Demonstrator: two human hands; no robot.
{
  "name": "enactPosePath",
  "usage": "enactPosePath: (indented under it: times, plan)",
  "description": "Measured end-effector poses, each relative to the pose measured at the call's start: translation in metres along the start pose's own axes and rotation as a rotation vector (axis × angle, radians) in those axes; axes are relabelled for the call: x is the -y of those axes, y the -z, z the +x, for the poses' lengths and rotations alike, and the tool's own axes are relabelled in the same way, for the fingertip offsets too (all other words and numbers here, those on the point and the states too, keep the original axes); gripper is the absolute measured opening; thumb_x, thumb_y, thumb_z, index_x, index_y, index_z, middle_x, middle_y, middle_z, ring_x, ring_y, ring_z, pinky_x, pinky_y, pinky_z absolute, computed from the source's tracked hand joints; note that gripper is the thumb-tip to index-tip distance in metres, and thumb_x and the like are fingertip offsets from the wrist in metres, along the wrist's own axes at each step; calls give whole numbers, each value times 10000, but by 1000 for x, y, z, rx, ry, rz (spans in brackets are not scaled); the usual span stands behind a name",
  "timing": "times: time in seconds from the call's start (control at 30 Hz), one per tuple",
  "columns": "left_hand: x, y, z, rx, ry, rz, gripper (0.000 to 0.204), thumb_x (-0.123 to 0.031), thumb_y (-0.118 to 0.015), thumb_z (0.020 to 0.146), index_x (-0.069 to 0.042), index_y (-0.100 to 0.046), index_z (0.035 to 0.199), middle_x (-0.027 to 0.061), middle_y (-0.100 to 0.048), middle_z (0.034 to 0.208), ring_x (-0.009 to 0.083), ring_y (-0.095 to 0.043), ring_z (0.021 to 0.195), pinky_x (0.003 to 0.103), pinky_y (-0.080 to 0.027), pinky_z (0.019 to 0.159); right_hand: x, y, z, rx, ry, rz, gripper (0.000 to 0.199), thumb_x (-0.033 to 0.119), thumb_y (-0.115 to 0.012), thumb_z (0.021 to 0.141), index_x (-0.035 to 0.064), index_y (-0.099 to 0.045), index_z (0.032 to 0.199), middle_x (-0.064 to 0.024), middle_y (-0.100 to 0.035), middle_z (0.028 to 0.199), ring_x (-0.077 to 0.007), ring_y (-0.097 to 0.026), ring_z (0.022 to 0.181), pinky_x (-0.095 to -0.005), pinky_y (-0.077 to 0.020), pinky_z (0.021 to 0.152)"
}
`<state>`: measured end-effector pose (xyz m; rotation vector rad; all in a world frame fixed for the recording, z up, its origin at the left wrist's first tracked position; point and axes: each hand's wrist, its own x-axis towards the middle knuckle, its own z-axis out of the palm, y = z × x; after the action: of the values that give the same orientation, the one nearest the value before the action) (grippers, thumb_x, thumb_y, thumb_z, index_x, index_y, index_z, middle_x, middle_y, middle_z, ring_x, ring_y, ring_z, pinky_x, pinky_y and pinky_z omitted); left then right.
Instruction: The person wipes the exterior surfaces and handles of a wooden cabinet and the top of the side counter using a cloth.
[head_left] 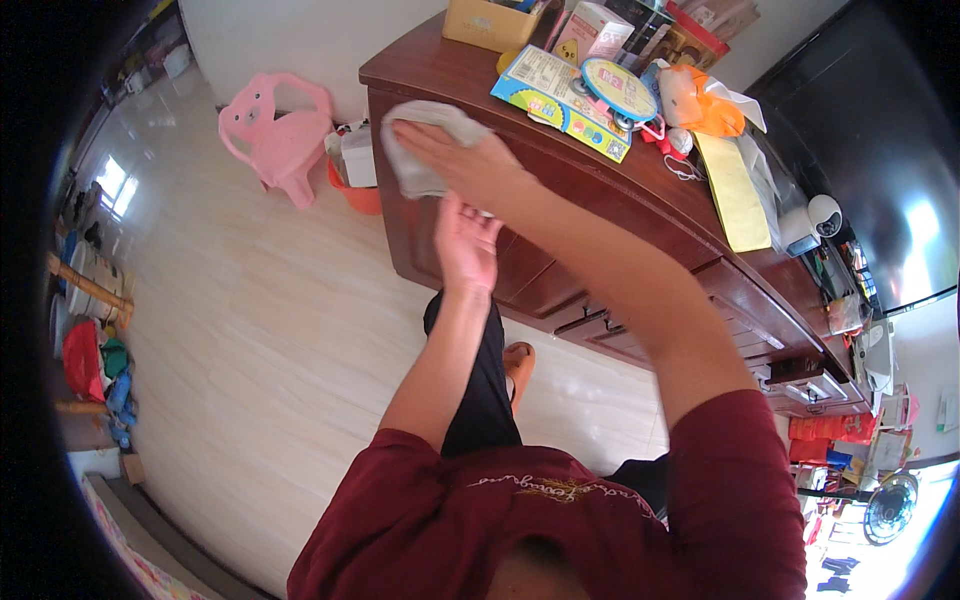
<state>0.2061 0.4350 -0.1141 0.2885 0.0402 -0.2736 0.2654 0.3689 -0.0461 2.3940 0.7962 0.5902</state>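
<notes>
Your left hand (466, 245) hangs open, empty, just below your right hand (462, 160), which presses a grey cloth (420, 150) against the cabinet's (640, 225) far-left corner. Soft, light, limp; bunch it mid-fold.

You stand at a dark wooden cabinet (640, 215). On its top, a colourful flat toy package (562, 101) lies nearest the front edge; behind it sits 1 yellow box (487, 22), and to its right lie an orange bag (712, 108) and a yellow sheet (733, 192).
</notes>
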Motion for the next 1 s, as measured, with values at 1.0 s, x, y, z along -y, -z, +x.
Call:
enactPosePath:
  times: [1.0]
  plan:
    - [185,52,-157,208,929,339,394,-406,-424,914,-67,-563,1059,74,-588,1068,210,-548,1019,340,-414,903,157,79,-335,-982,-1987,2029,290,-22,-494,701,1,-585,976,-86,-577,962,-165,-558,884,-282,-452,763]
